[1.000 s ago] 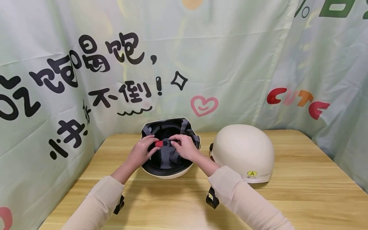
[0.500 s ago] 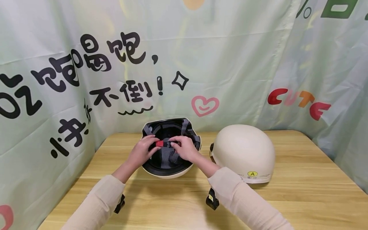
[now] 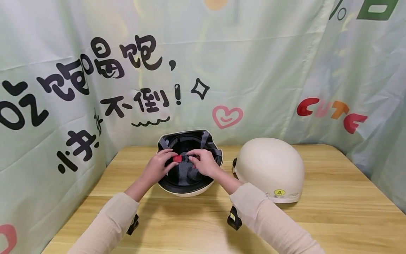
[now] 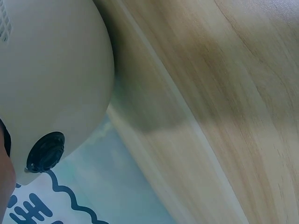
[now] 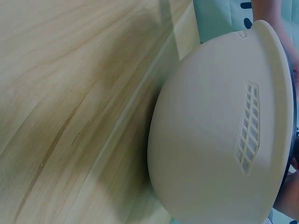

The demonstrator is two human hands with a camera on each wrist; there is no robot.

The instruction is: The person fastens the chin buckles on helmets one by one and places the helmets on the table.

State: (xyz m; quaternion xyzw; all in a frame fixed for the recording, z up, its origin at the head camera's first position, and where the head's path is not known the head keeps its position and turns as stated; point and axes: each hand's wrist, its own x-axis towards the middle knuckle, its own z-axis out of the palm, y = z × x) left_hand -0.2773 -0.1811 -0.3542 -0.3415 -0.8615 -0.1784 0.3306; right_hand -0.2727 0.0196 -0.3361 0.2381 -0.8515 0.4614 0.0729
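Observation:
An upturned cream helmet (image 3: pixel 187 194) sits on the table, its black padded inside facing up. Over its opening, my left hand (image 3: pixel 157 166) pinches the red part (image 3: pixel 177 158) of the chin-strap buckle between thumb and fingers. From the other side, my right hand (image 3: pixel 205 163) pinches the dark part (image 3: pixel 185 158) of that buckle. The two parts meet end to end; whether they are locked together I cannot tell. In the left wrist view, the helmet's shell (image 4: pixel 56 70) shows with a dark round knob (image 4: pixel 46 151). The right wrist view has its vented side (image 5: pixel 201 130).
A second cream helmet (image 3: pixel 269 165) stands dome up on the right, close to my right forearm, with a yellow "A" sticker (image 3: pixel 279 192). The wooden table (image 3: pixel 333 197) ends at a printed cloth backdrop (image 3: pixel 260 81). Black wrist devices (image 3: pixel 234 218) hang under the sleeves.
Both hands keep their pinch on the buckle with hardly any movement. The whole head view has drifted slightly, so everything sits a little farther right.

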